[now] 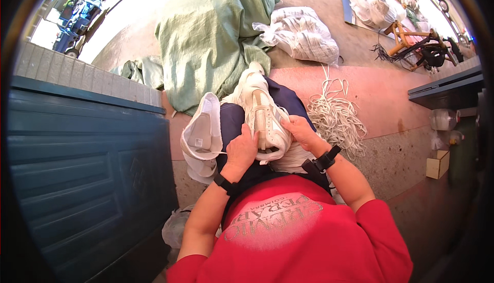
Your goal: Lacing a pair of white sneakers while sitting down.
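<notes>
On my lap lies a cream sneaker, its toe pointing away from me and its heel opening toward me. My left hand is closed at the sneaker's left side, fingertips pressed to its edge. A thin white strand shows beside that hand. At the right side my right hand pinches the edge near the eyelets; whether a lace is also between the fingers I cannot make out. Another white shoe rests by my left knee, its pale lining and a small label facing up. More pale shoe parts lie beyond the held sneaker, partly hidden.
A heap of white laces is on the floor at right. Ahead stand a large green sheet-covered pile and a white plastic bundle. A blue panelled door is at left; a wooden-framed stool is far right.
</notes>
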{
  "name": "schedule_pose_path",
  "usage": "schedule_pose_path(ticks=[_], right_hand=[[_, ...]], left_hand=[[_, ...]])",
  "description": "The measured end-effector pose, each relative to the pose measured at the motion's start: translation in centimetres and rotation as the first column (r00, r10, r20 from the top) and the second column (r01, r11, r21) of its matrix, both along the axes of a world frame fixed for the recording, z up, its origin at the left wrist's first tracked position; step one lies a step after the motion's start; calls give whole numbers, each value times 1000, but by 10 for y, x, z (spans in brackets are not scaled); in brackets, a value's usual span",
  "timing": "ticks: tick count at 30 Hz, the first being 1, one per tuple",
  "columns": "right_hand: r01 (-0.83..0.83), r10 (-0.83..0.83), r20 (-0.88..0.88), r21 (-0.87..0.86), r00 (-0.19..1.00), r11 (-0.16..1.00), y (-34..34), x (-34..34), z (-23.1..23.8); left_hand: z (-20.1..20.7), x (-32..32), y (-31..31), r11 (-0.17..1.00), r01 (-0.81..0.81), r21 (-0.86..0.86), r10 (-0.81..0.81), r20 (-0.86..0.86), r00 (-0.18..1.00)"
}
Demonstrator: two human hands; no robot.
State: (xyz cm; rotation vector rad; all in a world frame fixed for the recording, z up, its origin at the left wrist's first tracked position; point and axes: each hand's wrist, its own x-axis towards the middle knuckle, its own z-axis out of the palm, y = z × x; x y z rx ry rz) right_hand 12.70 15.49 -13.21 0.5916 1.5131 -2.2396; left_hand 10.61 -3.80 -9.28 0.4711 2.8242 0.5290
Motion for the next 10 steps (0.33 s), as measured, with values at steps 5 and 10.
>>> schedule_pose_path(ticks=[5, 10], right_hand=[[186, 266, -338, 865, 903, 467, -7, 0, 22], [-409, 502, 274, 894, 820, 181, -36, 2, 73]], left_hand=[[-5, -5, 2, 997, 45, -57, -46, -26, 999], [-3, -3, 1, 990, 73, -121, -74, -9, 997]])
